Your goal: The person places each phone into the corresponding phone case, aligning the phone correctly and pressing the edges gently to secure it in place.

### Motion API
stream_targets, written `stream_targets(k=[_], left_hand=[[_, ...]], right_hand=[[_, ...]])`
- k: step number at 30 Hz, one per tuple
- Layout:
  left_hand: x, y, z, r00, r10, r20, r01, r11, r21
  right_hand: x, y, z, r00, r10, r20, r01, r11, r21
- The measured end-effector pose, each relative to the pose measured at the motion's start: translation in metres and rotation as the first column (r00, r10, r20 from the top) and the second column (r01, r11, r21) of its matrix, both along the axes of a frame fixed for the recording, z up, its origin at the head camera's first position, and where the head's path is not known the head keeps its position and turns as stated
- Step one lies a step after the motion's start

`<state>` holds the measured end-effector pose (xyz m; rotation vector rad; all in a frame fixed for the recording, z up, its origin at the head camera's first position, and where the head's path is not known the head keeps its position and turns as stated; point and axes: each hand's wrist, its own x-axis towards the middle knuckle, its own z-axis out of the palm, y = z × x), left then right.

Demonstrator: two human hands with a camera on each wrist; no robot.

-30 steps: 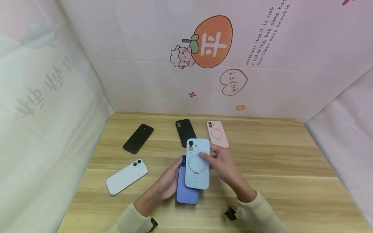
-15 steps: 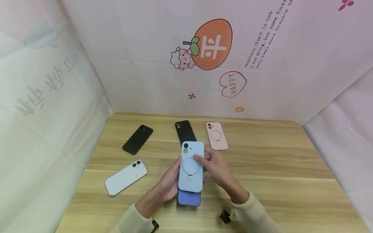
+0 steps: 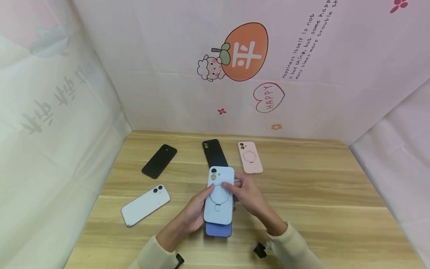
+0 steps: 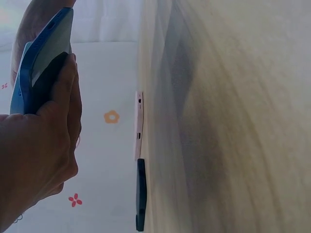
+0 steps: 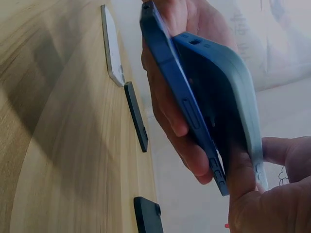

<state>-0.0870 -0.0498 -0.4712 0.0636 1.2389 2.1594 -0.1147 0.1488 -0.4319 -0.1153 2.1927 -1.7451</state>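
On my wooden table [image 3: 319, 194] I count three phones: a white phone [image 3: 145, 205], a black phone [image 3: 159, 161] and the blue phone [image 3: 218, 229] I hold. Three cases: light blue case [image 3: 219, 198], black case [image 3: 214, 153], pink case [image 3: 250, 157].

Cream long sleeves [image 3: 152, 256] end in black wrist-worn cameras [image 3: 177, 259].

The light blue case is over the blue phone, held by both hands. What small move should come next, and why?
Probably press the light blue case down at its near end. In the right wrist view it gapes away from the blue phone there, and the phone's lower end sticks out below it. The left hand and right hand already hold both.
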Motion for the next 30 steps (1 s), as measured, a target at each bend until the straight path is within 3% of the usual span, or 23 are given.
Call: stream_targets(k=[5,8,12,16,20,23,26,30], left_hand=[[0.0,0.0,-0.001,1.0,-0.006,0.001,0.006,1.0,0.014],[0.001,-0.001,-0.001,1.0,0.001,0.01,-0.001,1.0,0.013],[0.002,-0.002,-0.001,1.0,0.029,0.011,-0.028,1.0,-0.01],[0.003,-0.002,0.0,0.999,0.05,0.002,-0.05,0.998,-0.035],[0.004,-0.002,0.001,0.999,0.047,0.014,-0.047,0.998,-0.033],[0.004,-0.002,0.001,0.999,0.021,0.024,-0.021,1.0,-0.01],[0.006,-0.002,0.0,1.0,0.0,0.026,0.0,1.0,0.005],[0.007,0.0,-0.001,1.0,0.003,0.022,-0.003,1.0,0.008]], right_hand=[[0.0,0.0,0.0,1.0,0.016,-0.025,-0.015,0.999,0.032],[0.001,-0.001,0.0,0.994,0.013,-0.112,-0.002,0.995,0.098],[0.003,-0.002,0.003,0.967,-0.011,-0.253,0.072,0.97,0.234],[0.003,0.0,0.005,0.943,-0.011,-0.333,0.129,0.933,0.334],[-0.005,0.005,0.004,0.914,0.006,-0.407,0.153,0.921,0.358],[-0.012,0.008,0.003,0.9,0.017,-0.435,0.14,0.935,0.326],[-0.017,0.011,0.003,0.916,0.039,-0.4,0.088,0.951,0.295],[-0.022,0.014,0.003,0.966,0.056,-0.254,0.003,0.974,0.226]])
